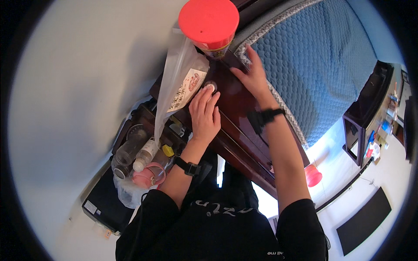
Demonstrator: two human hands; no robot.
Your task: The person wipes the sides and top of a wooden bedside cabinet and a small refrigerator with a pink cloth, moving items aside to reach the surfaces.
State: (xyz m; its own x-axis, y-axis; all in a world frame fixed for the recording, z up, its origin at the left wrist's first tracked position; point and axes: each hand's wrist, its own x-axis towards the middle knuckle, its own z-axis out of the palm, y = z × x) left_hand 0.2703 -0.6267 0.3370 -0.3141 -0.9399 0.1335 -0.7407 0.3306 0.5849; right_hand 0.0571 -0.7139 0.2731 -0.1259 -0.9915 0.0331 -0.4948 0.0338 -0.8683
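My left hand [205,115] reaches over a dark reddish-brown glossy wooden surface [236,107]. Its fingertips touch a small round object [211,87] with a pale centre and a clear rim; whether they grip it cannot be told. My right hand [253,76] holds nothing, thumb and fingers spread above the wood's edge beside a blue quilted cover [303,65]. Just left of the round object stands a translucent plastic pouch [183,81] with a printed label. Beyond both hands rises a tall container with a red lid [209,21].
On the left, clear bottles [129,153], a white-capped bottle [147,153] and a pink-lidded bottle [148,176] are crowded together by a black case [106,195]. A pale wall [81,81] borders this side. A red tub [313,176] sits on the floor at right.
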